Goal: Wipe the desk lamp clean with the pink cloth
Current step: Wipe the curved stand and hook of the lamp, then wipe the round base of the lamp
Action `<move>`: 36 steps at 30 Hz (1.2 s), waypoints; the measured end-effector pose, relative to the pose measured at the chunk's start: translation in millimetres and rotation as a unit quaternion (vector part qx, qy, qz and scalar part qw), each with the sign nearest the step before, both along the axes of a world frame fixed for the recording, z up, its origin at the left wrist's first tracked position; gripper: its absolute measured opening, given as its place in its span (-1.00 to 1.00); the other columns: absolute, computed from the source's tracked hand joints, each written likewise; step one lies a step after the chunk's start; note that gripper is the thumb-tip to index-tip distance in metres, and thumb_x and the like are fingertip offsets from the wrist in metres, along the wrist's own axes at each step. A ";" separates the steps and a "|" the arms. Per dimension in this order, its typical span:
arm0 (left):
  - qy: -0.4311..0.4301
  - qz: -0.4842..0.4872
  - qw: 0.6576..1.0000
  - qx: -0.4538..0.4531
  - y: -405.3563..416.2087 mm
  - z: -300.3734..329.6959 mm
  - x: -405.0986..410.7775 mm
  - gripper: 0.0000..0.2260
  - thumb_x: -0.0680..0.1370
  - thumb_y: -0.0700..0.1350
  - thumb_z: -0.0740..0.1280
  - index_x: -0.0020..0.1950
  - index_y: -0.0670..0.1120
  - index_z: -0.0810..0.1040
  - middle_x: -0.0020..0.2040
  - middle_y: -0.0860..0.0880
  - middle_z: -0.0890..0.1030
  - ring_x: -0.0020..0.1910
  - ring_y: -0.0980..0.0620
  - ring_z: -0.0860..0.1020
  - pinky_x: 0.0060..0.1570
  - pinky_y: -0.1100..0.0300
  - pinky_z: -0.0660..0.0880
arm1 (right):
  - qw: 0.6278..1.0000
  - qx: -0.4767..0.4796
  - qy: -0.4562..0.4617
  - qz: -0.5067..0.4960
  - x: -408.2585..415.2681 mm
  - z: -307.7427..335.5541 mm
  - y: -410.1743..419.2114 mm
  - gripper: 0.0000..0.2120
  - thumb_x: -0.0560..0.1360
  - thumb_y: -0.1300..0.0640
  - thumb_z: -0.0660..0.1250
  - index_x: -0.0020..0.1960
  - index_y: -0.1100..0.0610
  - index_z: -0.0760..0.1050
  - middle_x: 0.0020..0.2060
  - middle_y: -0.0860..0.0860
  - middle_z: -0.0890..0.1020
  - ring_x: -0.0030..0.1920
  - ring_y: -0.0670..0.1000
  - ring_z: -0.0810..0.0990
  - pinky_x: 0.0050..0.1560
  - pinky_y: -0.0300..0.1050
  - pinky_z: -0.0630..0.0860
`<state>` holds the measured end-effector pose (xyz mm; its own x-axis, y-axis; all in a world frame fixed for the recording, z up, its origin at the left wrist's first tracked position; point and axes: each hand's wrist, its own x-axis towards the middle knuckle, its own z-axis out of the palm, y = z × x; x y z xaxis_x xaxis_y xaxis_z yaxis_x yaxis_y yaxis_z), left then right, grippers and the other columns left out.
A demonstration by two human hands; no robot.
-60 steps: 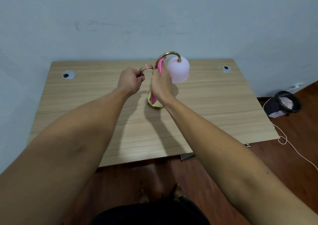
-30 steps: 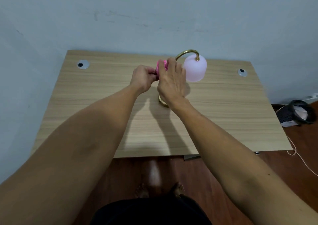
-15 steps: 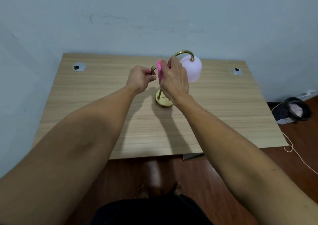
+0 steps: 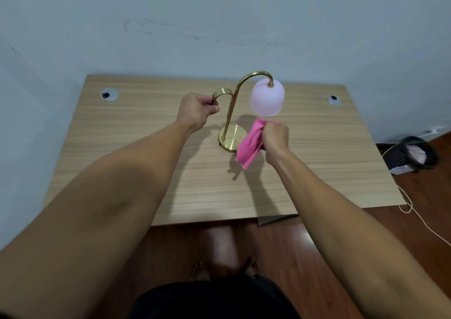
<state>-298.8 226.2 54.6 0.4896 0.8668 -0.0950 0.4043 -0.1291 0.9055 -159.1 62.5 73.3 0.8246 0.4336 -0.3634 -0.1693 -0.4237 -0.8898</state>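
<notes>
A desk lamp with a gold curved stem, a round gold base and a pale pink shade stands upright near the middle of the wooden desk. My left hand grips the lamp's small gold handle loop on the left of the stem. My right hand is closed on the pink cloth, which hangs down beside the base, just below the shade and apart from the stem.
The desk stands against a pale blue wall, with a cable grommet at each back corner. A dark waste basket and a white cord lie on the wooden floor to the right. My bare feet show below the desk's front edge.
My right hand has come off the upper stem and dropped down and right with the cloth, to beside the base. My left hand still holds the handle loop.
</notes>
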 end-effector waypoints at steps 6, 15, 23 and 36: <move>-0.017 0.019 1.000 -0.014 -1.7 -1.9 0.2 -0.84 0.49 -0.20 0.55 0.04 -0.22 0.75 -0.03 -0.12 0.76 0.03 0.02 0.70 0.31 0.03 0.60 | 0.967 0.174 -0.166 -0.081 -32.7 42.0 22.4 -0.82 0.61 0.01 0.19 0.13 0.02 0.51 -0.06 -0.05 0.64 -0.06 0.17 0.71 -0.14 0.10 0.66; -0.053 -0.003 0.999 -0.003 -7.6 1.1 -1.8 -0.83 0.51 -0.39 0.44 0.08 -0.31 0.73 -0.09 -0.09 0.70 -0.06 0.10 0.59 -0.15 0.49 0.52 | 0.752 -0.002 -0.582 0.310 -54.2 9.3 54.8 -0.52 0.43 0.43 0.27 0.35 0.37 0.53 0.24 0.24 0.61 0.24 0.31 0.55 0.17 0.19 0.47; -0.070 -0.016 0.997 -0.017 -6.4 -3.6 -1.4 -0.81 0.50 -0.39 0.46 0.08 -0.26 0.73 -0.09 -0.10 0.71 -0.13 0.20 0.64 -0.02 0.39 0.58 | 0.716 -0.009 -0.613 0.334 -47.1 10.1 50.3 -0.48 0.39 0.43 0.14 0.31 0.35 0.56 0.25 0.24 0.61 0.24 0.33 0.55 0.24 0.13 0.46; -0.061 -0.015 0.997 -0.038 -3.2 -1.7 -0.2 -0.77 0.50 -0.38 0.49 0.15 -0.38 0.67 -0.04 -0.18 0.66 -0.01 -0.01 0.61 0.23 0.16 0.59 | 0.862 0.081 -0.421 0.271 -49.5 6.3 30.2 -0.37 0.43 0.55 0.18 0.48 0.30 0.47 0.45 0.21 0.52 0.43 0.21 0.50 0.46 -0.16 0.36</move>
<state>-298.9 223.0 53.0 0.5277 0.8438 -0.0974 0.2866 -0.0689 0.9556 -208.6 92.7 79.7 0.4269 0.8266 0.3667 0.7486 -0.0956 -0.6561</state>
